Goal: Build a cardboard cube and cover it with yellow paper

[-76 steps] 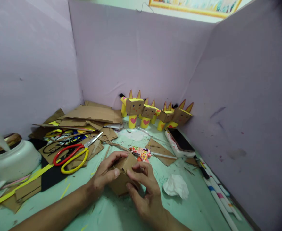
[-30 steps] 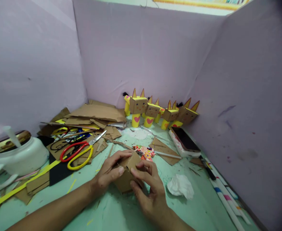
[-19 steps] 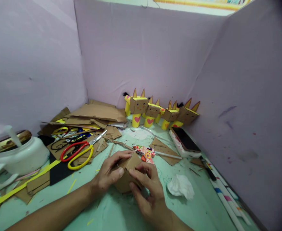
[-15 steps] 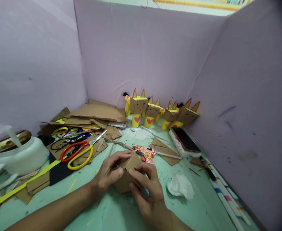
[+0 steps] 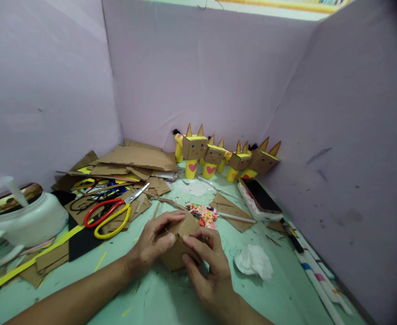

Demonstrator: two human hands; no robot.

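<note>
**Cardboard box held in both hands; slight finger shift, no change in its form**

Change noted: against the view half a second ago, the left thumb appears to lie marginally closer to the seam, and the right index finger slightly higher beside it. The shift is small and may owe something to camera movement. The cardboard box [image 5: 175, 258] has kept its place and folded shape, and no part is seen added or removed. Finding: this is judged a steadying or pressing hold rather than a handover or release.

Hands: the left hand [image 5: 147, 246] grasps the far left side, thumb laid on top near the seam. The right hand [image 5: 214, 266] grips the right side between thumb and bent fingers. Whether the fingertips bear down hard cannot be told.

Location: above the near middle of the tabletop [image 5: 164, 302], well in from its right edge. Contact with the surface beneath cannot be confirmed.

Condition: plain brown, undecorated on the visible faces, tilted with a corner towards the viewer. An upper panel meets the front panel at a dark, uneven seam by the fingertips, not seen to be flush. The underside and far faces are hidden. A floral-patterned piece [image 5: 205, 213] lies just beyond the hands.
</note>
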